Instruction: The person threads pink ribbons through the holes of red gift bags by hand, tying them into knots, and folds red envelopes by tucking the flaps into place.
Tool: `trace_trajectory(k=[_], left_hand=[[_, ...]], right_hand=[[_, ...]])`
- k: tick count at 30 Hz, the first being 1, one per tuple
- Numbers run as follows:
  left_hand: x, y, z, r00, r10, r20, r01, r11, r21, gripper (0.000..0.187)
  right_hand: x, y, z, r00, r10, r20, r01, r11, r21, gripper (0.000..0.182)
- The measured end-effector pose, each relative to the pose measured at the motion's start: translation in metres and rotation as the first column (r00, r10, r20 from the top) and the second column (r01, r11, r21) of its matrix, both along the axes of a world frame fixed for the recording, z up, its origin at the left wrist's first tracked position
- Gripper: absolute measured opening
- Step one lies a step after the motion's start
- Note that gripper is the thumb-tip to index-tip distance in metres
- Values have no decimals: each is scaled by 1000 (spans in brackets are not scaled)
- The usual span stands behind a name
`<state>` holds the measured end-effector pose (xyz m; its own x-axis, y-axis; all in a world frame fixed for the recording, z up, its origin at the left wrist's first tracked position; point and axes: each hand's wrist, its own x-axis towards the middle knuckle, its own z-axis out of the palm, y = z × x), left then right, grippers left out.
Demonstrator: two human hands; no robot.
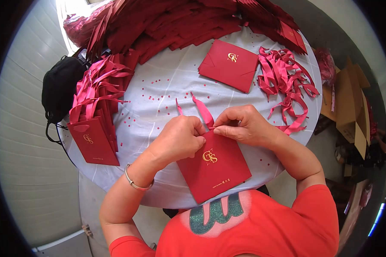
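Observation:
A red paper bag with a gold logo [218, 171] lies near the table's front edge, its top edge between my two hands. My left hand [182, 139] is closed at the bag's upper left, fingers curled on the edge. At the upper right, my right hand [240, 124] pinches the base of a pink ribbon [203, 112] where it meets the bag. The ribbon's pointed end stretches up over the cloth, and a second pointed end shows just above my left hand. What lies under my left fingers is hidden.
Flat red bags [229, 64] lie behind, beside loose pink ribbons [287, 75]. Ribboned bags [92, 141] stand at left near a black drawstring bag [62, 88]. Many red bags [158, 25] line the back. Small red dots dot the tablecloth [158, 70]. Cardboard boxes [349, 103] are at right.

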<state>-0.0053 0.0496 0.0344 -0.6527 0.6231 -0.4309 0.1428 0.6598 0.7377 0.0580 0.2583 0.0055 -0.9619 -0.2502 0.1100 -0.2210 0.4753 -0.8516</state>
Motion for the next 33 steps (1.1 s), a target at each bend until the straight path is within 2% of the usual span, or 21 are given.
trace_trajectory(k=[2, 6, 8, 9, 11, 12, 15, 18, 19, 21, 22, 24, 26, 28, 30, 33], left_hand=[[0, 4, -1, 998, 32, 52, -35, 997, 64, 15], [0, 7, -11, 999, -5, 47, 3, 999, 42, 16], [2, 5, -17, 998, 1, -68, 6, 996, 94, 15], [3, 3, -22, 998, -1, -60, 6, 996, 87, 15], [5, 0, -32, 982, -5, -187, 42, 980, 192, 13], [5, -1, -32, 983, -6, -181, 41, 981, 190, 13], [4, -1, -30, 994, 21, -108, -1, 983, 186, 13], [4, -2, -31, 996, 39, -78, -22, 978, 208, 12], [5, -1, -30, 996, 44, -81, -27, 978, 206, 12], [6, -2, -31, 995, 52, -81, -34, 978, 204, 12], [7, -2, -31, 992, 59, -109, -35, 977, 212, 13], [9, -1, -31, 988, 68, -136, -36, 974, 224, 14], [12, 2, -29, 967, 81, -243, -40, 985, 170, 16], [15, 2, -31, 954, 90, -285, -36, 982, 187, 16], [17, 3, -32, 939, 98, -328, -31, 978, 205, 16], [19, 4, -30, 926, 115, -361, -34, 974, 223, 15]], right_hand=[[0, 5, -8, 996, 35, 81, -30, 998, -55, 12], [-3, 12, -10, 993, 73, 96, -64, 994, -92, 12], [-2, 14, -2, 974, 66, 218, -42, 993, -112, 13], [-1, 15, 1, 972, 66, 225, -40, 992, -118, 13], [-1, 18, 5, 948, 102, 300, -65, 989, -131, 12], [-1, 19, 8, 947, 102, 305, -64, 989, -134, 12], [1, 20, 13, 960, 116, 255, -101, 992, -72, 11], [3, 18, 11, 993, 95, 71, -96, 995, 8, 11], [4, 17, 10, 993, 97, 74, -98, 995, 9, 11], [5, 15, 10, 993, 112, -40, -108, 989, 98, 9], [5, 14, 8, 993, 114, -38, -110, 989, 99, 9], [5, 13, 4, 975, 142, -171, -121, 984, 130, 10], [5, 10, 1, 970, 144, -195, -118, 984, 136, 8], [6, 8, -1, 965, 146, -219, -117, 983, 140, 7], [8, 6, -1, 945, 157, -289, -86, 966, 242, 14], [14, -1, 0, 922, 150, -357, -16, 936, 352, 15]])
